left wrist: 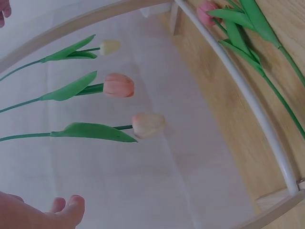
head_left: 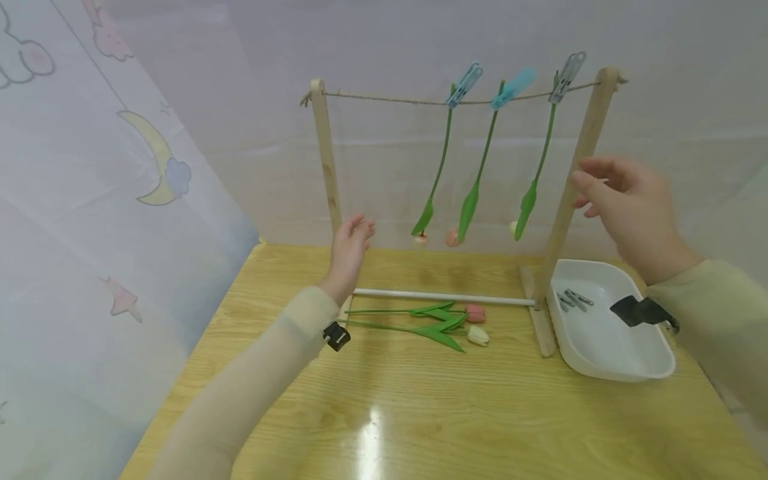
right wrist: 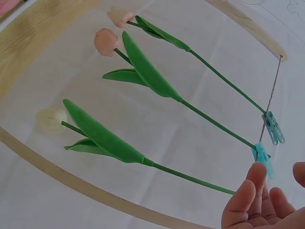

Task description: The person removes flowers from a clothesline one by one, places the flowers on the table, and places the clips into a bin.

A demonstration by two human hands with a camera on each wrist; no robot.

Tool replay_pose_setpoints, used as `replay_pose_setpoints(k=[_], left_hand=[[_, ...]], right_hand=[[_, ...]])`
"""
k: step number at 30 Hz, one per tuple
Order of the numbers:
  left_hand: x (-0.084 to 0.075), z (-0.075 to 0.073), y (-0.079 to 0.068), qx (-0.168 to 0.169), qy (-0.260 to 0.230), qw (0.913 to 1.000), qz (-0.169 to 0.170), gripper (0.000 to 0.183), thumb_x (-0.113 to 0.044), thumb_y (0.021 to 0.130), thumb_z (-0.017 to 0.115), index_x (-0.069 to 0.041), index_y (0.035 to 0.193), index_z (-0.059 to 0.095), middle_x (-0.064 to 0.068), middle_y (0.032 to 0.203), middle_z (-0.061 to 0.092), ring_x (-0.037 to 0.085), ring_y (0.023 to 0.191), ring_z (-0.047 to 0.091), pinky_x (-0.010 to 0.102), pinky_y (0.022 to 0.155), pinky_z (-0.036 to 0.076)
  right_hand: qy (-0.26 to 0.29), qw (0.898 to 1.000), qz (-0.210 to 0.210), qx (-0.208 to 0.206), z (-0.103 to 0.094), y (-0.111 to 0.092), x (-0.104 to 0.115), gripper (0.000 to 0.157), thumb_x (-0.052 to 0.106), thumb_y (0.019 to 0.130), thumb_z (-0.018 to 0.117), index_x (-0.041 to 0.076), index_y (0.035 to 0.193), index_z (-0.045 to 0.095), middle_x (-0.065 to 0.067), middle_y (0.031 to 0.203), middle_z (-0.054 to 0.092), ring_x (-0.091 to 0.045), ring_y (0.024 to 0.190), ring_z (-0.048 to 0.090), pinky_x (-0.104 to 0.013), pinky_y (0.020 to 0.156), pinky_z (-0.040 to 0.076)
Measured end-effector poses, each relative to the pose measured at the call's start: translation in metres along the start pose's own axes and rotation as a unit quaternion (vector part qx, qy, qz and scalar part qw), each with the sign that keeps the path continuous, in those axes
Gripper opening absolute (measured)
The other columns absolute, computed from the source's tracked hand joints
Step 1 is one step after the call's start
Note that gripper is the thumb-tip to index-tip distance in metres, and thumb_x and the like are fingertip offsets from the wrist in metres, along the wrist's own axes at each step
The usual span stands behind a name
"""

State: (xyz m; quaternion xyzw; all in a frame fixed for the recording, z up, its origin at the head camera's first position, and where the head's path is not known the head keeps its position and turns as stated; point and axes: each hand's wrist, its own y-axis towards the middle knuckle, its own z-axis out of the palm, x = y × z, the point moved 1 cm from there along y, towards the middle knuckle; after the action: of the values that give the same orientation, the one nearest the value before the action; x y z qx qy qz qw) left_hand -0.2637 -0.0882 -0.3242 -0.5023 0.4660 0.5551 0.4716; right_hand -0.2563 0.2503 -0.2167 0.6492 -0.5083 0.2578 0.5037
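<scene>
Three artificial tulips hang head down from a twine line (head_left: 384,100), each held by a clothespin: a blue-grey one (head_left: 465,85), a bright blue one (head_left: 513,89) and a grey one (head_left: 567,77). Their blooms are pale pink (left wrist: 148,125), salmon (left wrist: 119,85) and cream (left wrist: 110,47). My right hand (head_left: 636,207) hovers by the right post, fingers loosely bent around nothing. Beside the left post, my left hand (head_left: 350,257) is raised with relaxed fingers and holds nothing. On the table lie a pink tulip (head_left: 475,313) and a white tulip (head_left: 478,335).
The line spans a wooden frame with a left post (head_left: 327,160) and a right post (head_left: 588,140), joined low down by a white rod (head_left: 444,297). A white tray (head_left: 624,370) on the right holds several grey clothespins (head_left: 576,300). Patterned cloth hangs at left.
</scene>
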Motion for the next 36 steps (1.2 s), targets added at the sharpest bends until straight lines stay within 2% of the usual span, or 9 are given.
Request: replay_pose_setpoints(k=[9, 16, 20, 25, 29, 33, 36], left_hand=[[-0.011, 0.006, 0.005, 0.007, 0.017, 0.9996, 0.021, 0.044, -0.016, 0.106, 0.039, 0.004, 0.145, 0.033, 0.017, 0.139, 0.049, 0.029, 0.131, 0.044, 0.036, 0.110, 0.036], [-0.019, 0.013, 0.006, 0.014, 0.038, 0.9987, 0.031, 0.042, -0.014, 0.105, 0.040, 0.001, 0.144, 0.036, 0.014, 0.138, 0.051, 0.025, 0.130, 0.046, 0.033, 0.110, 0.036], [-0.021, 0.015, 0.008, 0.022, 0.055, 0.9974, 0.041, 0.042, -0.016, 0.106, 0.040, -0.001, 0.144, 0.037, 0.014, 0.138, 0.051, 0.023, 0.130, 0.045, 0.033, 0.110, 0.035], [-0.024, 0.018, 0.010, 0.030, 0.079, 0.9944, 0.063, 0.043, -0.017, 0.106, 0.040, 0.000, 0.145, 0.037, 0.015, 0.140, 0.050, 0.023, 0.132, 0.042, 0.032, 0.112, 0.033], [-0.026, 0.020, 0.011, 0.042, 0.092, 0.9915, 0.081, 0.043, -0.014, 0.106, 0.040, 0.003, 0.145, 0.036, 0.016, 0.141, 0.049, 0.024, 0.134, 0.041, 0.030, 0.112, 0.032], [-0.026, 0.021, 0.014, 0.053, 0.119, 0.9861, 0.103, 0.042, -0.014, 0.106, 0.040, 0.003, 0.145, 0.037, 0.016, 0.141, 0.049, 0.025, 0.133, 0.042, 0.030, 0.112, 0.033], [-0.027, 0.021, 0.017, 0.063, 0.140, 0.9813, 0.117, 0.043, -0.016, 0.106, 0.040, 0.000, 0.146, 0.037, 0.015, 0.142, 0.049, 0.024, 0.133, 0.043, 0.029, 0.111, 0.034]], right_hand=[[-0.002, 1.000, -0.027, 0.009, 0.004, 0.003, 0.015, 0.016, 0.017, 0.095, 0.064, 0.019, 0.111, 0.066, 0.014, 0.099, 0.065, -0.002, 0.070, 0.062, -0.012, 0.058, 0.048], [-0.015, 0.999, -0.039, 0.019, 0.008, 0.005, 0.024, 0.026, 0.016, 0.096, 0.062, 0.010, 0.121, 0.064, 0.012, 0.099, 0.063, 0.000, 0.070, 0.063, -0.010, 0.061, 0.048], [-0.010, 0.999, -0.040, 0.021, 0.010, 0.008, 0.026, 0.026, 0.014, 0.096, 0.061, 0.010, 0.122, 0.064, 0.014, 0.098, 0.063, 0.000, 0.069, 0.063, -0.010, 0.060, 0.047], [0.000, 0.999, -0.048, 0.022, 0.013, 0.011, 0.028, 0.029, 0.013, 0.095, 0.063, 0.009, 0.123, 0.064, 0.015, 0.101, 0.064, 0.000, 0.070, 0.062, -0.012, 0.059, 0.046], [-0.004, 0.998, -0.050, 0.026, 0.017, 0.013, 0.030, 0.036, 0.013, 0.095, 0.063, 0.003, 0.129, 0.060, 0.014, 0.103, 0.063, 0.000, 0.069, 0.062, -0.012, 0.059, 0.045], [-0.020, 0.998, -0.050, 0.037, 0.020, 0.016, 0.031, 0.043, 0.016, 0.096, 0.062, -0.001, 0.134, 0.055, 0.013, 0.109, 0.061, -0.001, 0.072, 0.061, -0.011, 0.061, 0.046], [-0.029, 0.997, -0.050, 0.042, 0.022, 0.019, 0.033, 0.045, 0.019, 0.096, 0.062, 0.001, 0.136, 0.054, 0.010, 0.115, 0.061, -0.001, 0.075, 0.061, -0.011, 0.062, 0.047]])
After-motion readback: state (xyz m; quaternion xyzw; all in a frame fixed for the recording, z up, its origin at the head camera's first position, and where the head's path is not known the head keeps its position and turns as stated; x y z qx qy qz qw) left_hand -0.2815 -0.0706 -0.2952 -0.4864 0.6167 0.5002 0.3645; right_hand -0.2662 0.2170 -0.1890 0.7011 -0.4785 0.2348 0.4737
